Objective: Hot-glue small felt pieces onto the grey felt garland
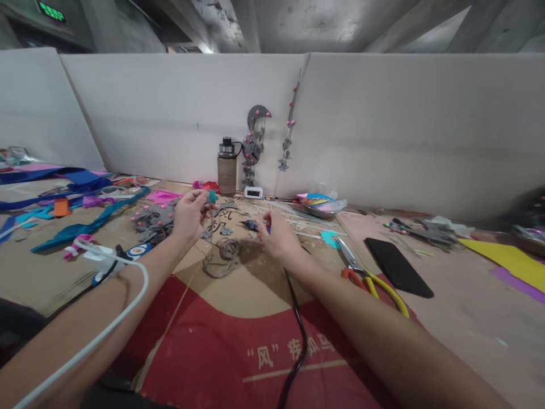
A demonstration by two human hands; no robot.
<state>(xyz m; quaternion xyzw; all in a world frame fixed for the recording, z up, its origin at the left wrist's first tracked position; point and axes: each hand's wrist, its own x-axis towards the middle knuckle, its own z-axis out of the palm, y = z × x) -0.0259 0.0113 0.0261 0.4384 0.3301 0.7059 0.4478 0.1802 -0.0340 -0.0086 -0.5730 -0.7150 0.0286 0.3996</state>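
My left hand (190, 215) is raised a little above the cardboard-covered table (255, 295), fingers pinched on a small teal felt flower (212, 196) with a grey string (212, 241) hanging from it down to a coil (225, 253). My right hand (279, 236) rests on the table to the right, fingers closed around a dark blue tool that looks like a glue gun (254, 225), its nozzle pointing left toward the flower. A black cord (300, 329) runs back from that hand toward me.
Scissors with yellow and red handles (368, 272) and a black phone (398, 266) lie right of my right hand. A bottle (227, 166), hanging grey felt ornaments (254, 142) and a small clock (254, 192) stand by the white partition. Felt scraps (85, 224) cover the left; a white cable (106, 329) crosses my left arm.
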